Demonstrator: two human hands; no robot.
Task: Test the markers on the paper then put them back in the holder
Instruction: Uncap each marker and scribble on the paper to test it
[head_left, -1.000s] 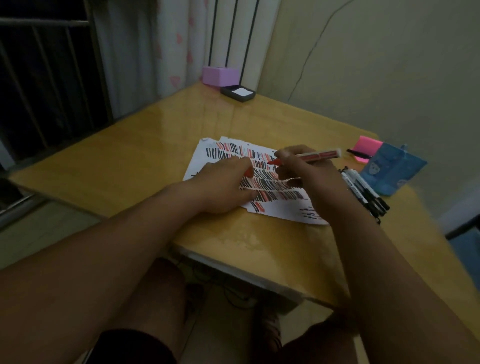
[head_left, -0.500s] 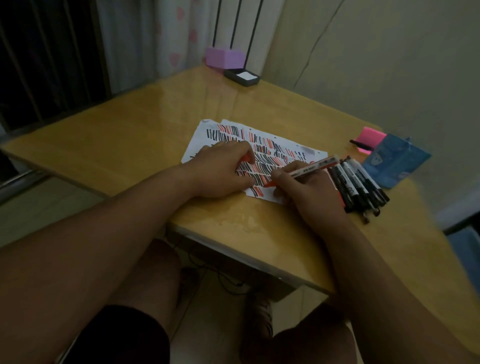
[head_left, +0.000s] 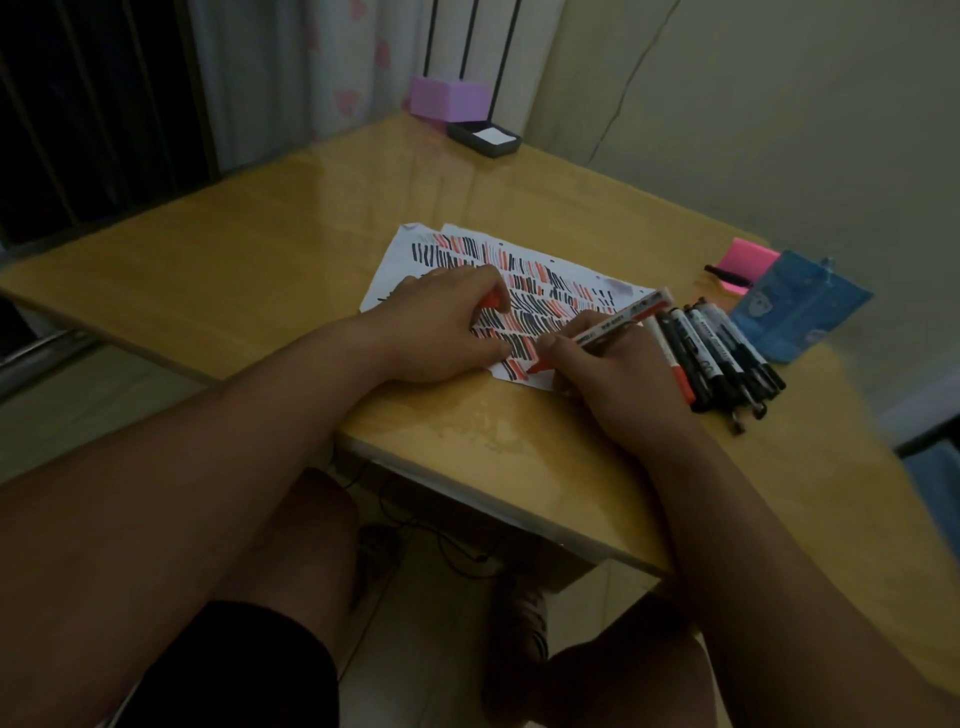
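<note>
Yellow-brown tabletop (head_left: 260, 249): shiny wood with soft light spots on it. One corner points at the person's knees.
Room: dim. A pale wall (head_left: 779, 130) with a thin dark line running up it is on the right. A white curtain (head_left: 311, 78) with pink hearts hangs at the back. Dark window bars (head_left: 78, 104) are on the left, and a pale floor (head_left: 415, 597) shows under the tabletop.
Paper (head_left: 400, 249): a white sheet lying flat in the middle of the tabletop, full of short black and red lines.
Left hand (head_left: 447, 322): rests on the paper and hides some of the lines. Its fingers curl round a small red piece (head_left: 491, 301).
Right hand (head_left: 608, 374): its fingers pinch the red marker (head_left: 618, 319). The red tip touches the near corner of the paper. The back end points up and to the right.
Pile of markers (head_left: 717, 353): they lie side by side on the tabletop, just right of the right hand. Most have black caps and one has a red cap.
Blue holder (head_left: 800, 306): sits past the pile, close to the wall.
Pink notes (head_left: 748, 260): just behind the holder, with a black pen (head_left: 727, 275) across them.
Purple box (head_left: 449, 98): at the far corner, with a black tray (head_left: 483, 137) just beside it.
In the way: the right hand covers the near edge of the paper and part of the pile.
</note>
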